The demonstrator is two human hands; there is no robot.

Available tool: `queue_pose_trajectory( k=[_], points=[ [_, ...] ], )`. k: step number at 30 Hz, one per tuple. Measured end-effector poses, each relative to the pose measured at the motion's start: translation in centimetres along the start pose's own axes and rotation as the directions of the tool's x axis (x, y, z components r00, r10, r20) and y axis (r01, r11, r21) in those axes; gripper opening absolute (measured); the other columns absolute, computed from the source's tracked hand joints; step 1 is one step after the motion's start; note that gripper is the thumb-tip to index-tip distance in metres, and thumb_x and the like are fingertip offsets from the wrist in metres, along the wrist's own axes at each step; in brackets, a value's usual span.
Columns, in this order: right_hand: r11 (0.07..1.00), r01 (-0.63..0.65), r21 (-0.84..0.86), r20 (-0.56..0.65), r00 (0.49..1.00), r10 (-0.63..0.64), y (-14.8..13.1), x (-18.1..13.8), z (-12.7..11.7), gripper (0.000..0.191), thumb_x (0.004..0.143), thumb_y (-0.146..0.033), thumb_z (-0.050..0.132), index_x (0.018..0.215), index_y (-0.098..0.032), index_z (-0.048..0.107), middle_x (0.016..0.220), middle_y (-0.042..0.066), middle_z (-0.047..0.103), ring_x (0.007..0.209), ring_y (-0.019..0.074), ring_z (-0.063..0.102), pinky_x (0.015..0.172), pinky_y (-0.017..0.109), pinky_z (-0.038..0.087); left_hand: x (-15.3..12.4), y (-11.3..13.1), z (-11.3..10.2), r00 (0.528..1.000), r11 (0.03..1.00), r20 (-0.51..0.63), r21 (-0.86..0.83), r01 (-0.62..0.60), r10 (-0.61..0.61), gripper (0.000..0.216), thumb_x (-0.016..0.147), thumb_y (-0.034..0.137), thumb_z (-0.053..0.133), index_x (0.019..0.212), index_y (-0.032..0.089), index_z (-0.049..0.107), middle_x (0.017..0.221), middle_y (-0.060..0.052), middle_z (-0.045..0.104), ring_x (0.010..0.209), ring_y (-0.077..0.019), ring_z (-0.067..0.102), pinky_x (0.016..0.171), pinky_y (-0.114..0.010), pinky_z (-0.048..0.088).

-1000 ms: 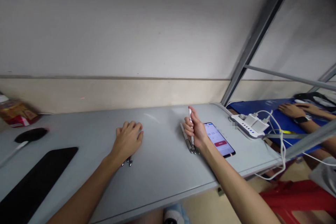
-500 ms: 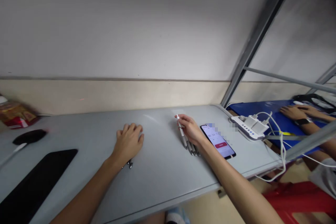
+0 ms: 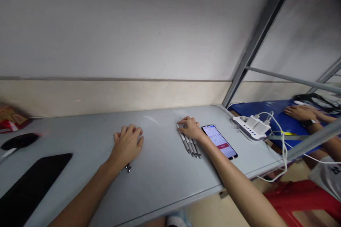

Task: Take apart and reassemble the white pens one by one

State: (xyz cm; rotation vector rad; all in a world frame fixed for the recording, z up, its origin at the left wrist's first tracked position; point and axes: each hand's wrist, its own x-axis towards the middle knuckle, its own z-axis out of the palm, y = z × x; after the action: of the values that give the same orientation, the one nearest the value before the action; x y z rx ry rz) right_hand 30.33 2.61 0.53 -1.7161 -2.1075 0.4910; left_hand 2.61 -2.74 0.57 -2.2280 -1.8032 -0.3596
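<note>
My right hand (image 3: 191, 128) is over a row of grey-and-white pens (image 3: 196, 150) lying side by side, tips toward me. Its fingers close on the top end of the leftmost pen (image 3: 183, 139), which lies on the desk beside the others. My left hand (image 3: 129, 143) rests palm down on the desk, fingers bent and apart. Metal tips of pens (image 3: 129, 169) stick out from under its wrist; the rest of them is hidden by the hand. Right of my right hand lies a phone (image 3: 222, 143) with a lit timer screen.
The grey desk (image 3: 160, 184) meets a wall at the back. At right are a white power strip (image 3: 249, 129) with chargers and cables, and a metal frame (image 3: 255, 42). Another person's hands (image 3: 301, 112) rest on a blue table. A black mat (image 3: 37, 181) and red packet (image 3: 12, 118) are at left.
My right hand has lowered the raised pen flat at the left end of the row. My left hand stays in about the same place. The view has shifted slightly.
</note>
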Motion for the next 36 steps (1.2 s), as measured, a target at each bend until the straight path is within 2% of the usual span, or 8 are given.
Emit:
queue_pose_trajectory(
  k=[17,23,28,36],
  points=[
    [0.999,0.015,-0.029,0.013,1.000,-0.014,0.1,-0.8,-0.8,0.032,0.085,-0.035,0.056,0.112,-0.026,0.070,0.120,0.010,0.055,0.113,0.0294,0.043,0.088,0.041,0.028,0.0,0.0,-0.2,0.999,1.000,0.040,0.006,0.011,-0.011,0.027,0.089,0.033,0.038,0.097,0.020,0.061,0.105,-0.011,0.059,0.101,-0.0296,0.047,0.076,-0.042,0.036],
    [0.999,0.031,-0.012,-0.012,0.999,-0.031,0.4,-0.7,-0.8,0.034,0.083,-0.034,0.060,0.116,-0.029,0.067,0.119,0.009,0.055,0.113,0.0287,0.043,0.088,0.039,0.027,0.0,0.1,-0.7,0.997,0.996,0.030,0.055,0.069,-0.070,0.030,0.089,0.034,0.037,0.101,0.019,0.061,0.104,-0.013,0.061,0.102,-0.0313,0.048,0.079,-0.045,0.037],
    [0.999,0.042,-0.012,0.018,0.999,-0.042,0.4,-0.7,-0.7,0.032,0.083,-0.034,0.060,0.114,-0.028,0.068,0.121,0.010,0.055,0.114,0.0296,0.043,0.088,0.040,0.027,0.1,0.0,-1.0,0.994,0.995,0.050,0.045,0.094,-0.096,0.027,0.088,0.035,0.038,0.096,0.019,0.060,0.100,-0.013,0.064,0.100,-0.0320,0.050,0.078,-0.044,0.037],
    [0.995,0.039,0.097,-0.146,0.989,-0.024,0.3,-0.9,-0.8,0.027,0.085,-0.033,0.057,0.110,-0.028,0.067,0.115,0.006,0.057,0.113,0.0258,0.045,0.092,0.040,0.027,-0.2,0.2,-1.1,0.994,0.998,0.093,-0.023,0.057,-0.054,0.023,0.087,0.030,0.039,0.095,0.019,0.058,0.096,-0.011,0.068,0.098,-0.0311,0.051,0.077,-0.044,0.035]
  ],
)
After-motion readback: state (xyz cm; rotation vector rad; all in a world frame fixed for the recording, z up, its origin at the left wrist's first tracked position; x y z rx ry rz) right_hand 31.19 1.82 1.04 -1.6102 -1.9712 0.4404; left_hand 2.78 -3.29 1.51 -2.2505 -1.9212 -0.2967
